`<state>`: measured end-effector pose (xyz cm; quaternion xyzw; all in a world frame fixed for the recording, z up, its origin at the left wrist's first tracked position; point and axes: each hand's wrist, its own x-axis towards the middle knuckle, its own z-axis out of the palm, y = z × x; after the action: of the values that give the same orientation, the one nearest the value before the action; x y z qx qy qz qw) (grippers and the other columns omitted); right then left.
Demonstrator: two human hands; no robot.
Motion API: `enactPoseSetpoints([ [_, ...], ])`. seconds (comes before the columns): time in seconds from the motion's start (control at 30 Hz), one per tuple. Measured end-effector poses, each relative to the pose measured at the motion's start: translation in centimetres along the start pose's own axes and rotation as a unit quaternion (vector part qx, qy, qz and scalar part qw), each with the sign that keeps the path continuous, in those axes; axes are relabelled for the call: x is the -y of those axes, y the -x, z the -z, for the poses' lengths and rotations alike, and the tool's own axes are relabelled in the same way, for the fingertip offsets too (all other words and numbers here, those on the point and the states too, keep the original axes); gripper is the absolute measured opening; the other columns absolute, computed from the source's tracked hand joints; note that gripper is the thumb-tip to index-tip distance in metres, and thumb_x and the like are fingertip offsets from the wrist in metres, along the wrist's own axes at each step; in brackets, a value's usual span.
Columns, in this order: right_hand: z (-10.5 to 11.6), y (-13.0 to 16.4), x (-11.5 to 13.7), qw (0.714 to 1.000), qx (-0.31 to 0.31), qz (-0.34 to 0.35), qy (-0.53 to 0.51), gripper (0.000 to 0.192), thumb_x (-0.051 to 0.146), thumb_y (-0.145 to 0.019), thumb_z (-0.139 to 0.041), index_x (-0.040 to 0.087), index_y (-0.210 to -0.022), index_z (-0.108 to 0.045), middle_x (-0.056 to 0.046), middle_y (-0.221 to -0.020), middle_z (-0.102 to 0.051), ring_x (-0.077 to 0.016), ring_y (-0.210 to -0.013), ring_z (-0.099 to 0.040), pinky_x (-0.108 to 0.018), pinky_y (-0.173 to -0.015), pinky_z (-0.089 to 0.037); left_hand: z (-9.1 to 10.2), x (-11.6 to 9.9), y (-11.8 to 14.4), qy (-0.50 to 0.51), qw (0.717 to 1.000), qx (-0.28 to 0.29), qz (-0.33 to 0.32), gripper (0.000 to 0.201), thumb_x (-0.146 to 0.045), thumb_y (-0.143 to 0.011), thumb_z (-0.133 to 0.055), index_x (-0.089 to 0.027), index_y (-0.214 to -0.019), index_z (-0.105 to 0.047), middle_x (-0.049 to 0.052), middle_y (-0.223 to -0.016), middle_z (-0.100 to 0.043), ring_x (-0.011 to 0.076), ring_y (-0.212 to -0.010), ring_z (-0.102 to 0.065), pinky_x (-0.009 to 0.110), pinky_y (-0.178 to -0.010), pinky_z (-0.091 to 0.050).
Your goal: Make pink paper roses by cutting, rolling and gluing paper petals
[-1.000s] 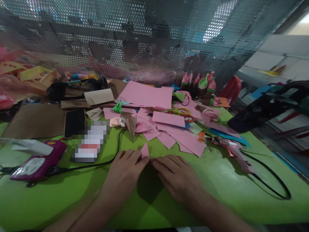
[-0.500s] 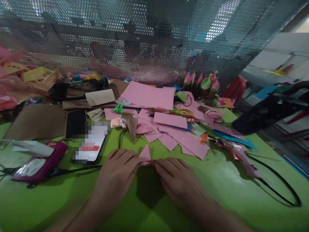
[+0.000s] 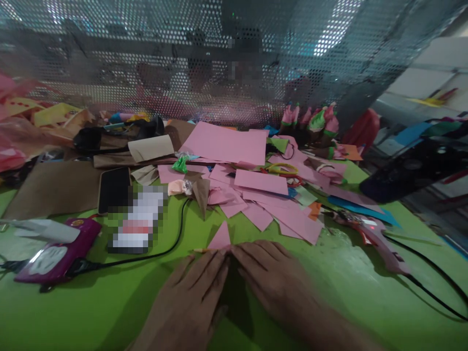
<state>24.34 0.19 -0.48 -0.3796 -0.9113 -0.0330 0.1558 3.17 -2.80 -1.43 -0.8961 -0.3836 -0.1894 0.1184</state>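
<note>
A small pointed piece of pink paper [image 3: 220, 237] lies on the green tabletop, its tip facing away from me. A thin yellowish stick [image 3: 201, 250], perhaps a pencil, pokes out to the left along its near edge. My left hand [image 3: 197, 287] lies flat, with stretched fingers pressing on that near edge and the thumb apart below. From the right, my right hand [image 3: 274, 273] rests with extended fingers on the same edge, its fingertips close to the left ones. Most of the stick and the paper's near edge are hidden under the fingers.
Beyond the hands lie pink paper sheets [image 3: 226, 145], scissors [image 3: 283, 169] and a brown paper cone [image 3: 202, 191]. Two phones, including a black one [image 3: 114, 190], and a purple power strip [image 3: 62, 253] with a cable sit left. A pink glue gun [image 3: 380, 241] lies right.
Both hands have drawn slightly nearer to me, and the left has shifted right. Its fingers lie flatter, the fingertips have come closer together, and the stick's left end now shows.
</note>
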Motion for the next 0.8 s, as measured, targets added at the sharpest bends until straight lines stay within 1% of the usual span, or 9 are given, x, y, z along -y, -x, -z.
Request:
enactPoseSetpoints([
  [0.17,0.0,-0.1,-0.2,1.000,0.011,-0.004,-0.002,0.031,0.017,-0.095,-0.046,0.013,-0.122,-0.061,-0.011,-0.108,-0.070,-0.0256,-0.095,-0.063,-0.043,-0.080,-0.052,0.0,-0.1,-0.4,-0.014,1.000,-0.004,0.002,0.040,-0.031,-0.099,-0.035,-0.013,-0.123,-0.060,0.004,-0.128,-0.065,0.0195,-0.115,-0.059,0.039,-0.098,-0.035],
  [0.33,0.0,-0.3,-0.3,0.999,0.009,-0.024,-0.021,0.033,0.020,-0.095,-0.048,0.014,-0.124,-0.060,-0.010,-0.114,-0.069,-0.0272,-0.098,-0.062,-0.046,-0.082,-0.051,-0.2,0.1,-0.8,0.002,1.000,0.008,0.015,0.041,-0.033,-0.100,-0.034,-0.014,-0.127,-0.057,0.003,-0.130,-0.063,0.0193,-0.115,-0.060,0.040,-0.097,-0.033],
  [0.53,0.3,-0.5,-0.6,0.999,0.010,-0.034,-0.024,0.034,0.023,-0.095,-0.048,0.015,-0.125,-0.060,-0.010,-0.120,-0.068,-0.0267,-0.104,-0.061,-0.047,-0.085,-0.051,-0.5,0.6,-0.9,0.026,0.998,0.043,0.044,0.044,-0.041,-0.100,-0.033,-0.018,-0.134,-0.050,0.001,-0.139,-0.056,0.0195,-0.122,-0.055,0.043,-0.100,-0.032],
  [0.7,0.6,-0.2,-0.5,0.999,-0.023,-0.034,-0.028,0.033,0.022,-0.096,-0.045,0.015,-0.126,-0.059,-0.009,-0.117,-0.069,-0.0248,-0.102,-0.062,-0.044,-0.086,-0.051,-0.6,1.2,-1.1,0.025,0.997,0.072,0.033,0.045,-0.038,-0.098,-0.037,-0.018,-0.138,-0.046,0.001,-0.144,-0.050,0.0219,-0.124,-0.053,0.046,-0.101,-0.033],
  [0.8,0.5,-0.2,-0.3,0.999,-0.011,-0.020,-0.028,0.034,0.022,-0.096,-0.045,0.015,-0.126,-0.059,-0.008,-0.118,-0.069,-0.0239,-0.101,-0.063,-0.044,-0.087,-0.050,-0.6,1.7,-1.2,0.027,0.995,0.097,0.023,0.050,-0.035,-0.096,-0.041,-0.018,-0.143,-0.038,0.004,-0.146,-0.047,0.0238,-0.128,-0.050,0.048,-0.103,-0.033],
])
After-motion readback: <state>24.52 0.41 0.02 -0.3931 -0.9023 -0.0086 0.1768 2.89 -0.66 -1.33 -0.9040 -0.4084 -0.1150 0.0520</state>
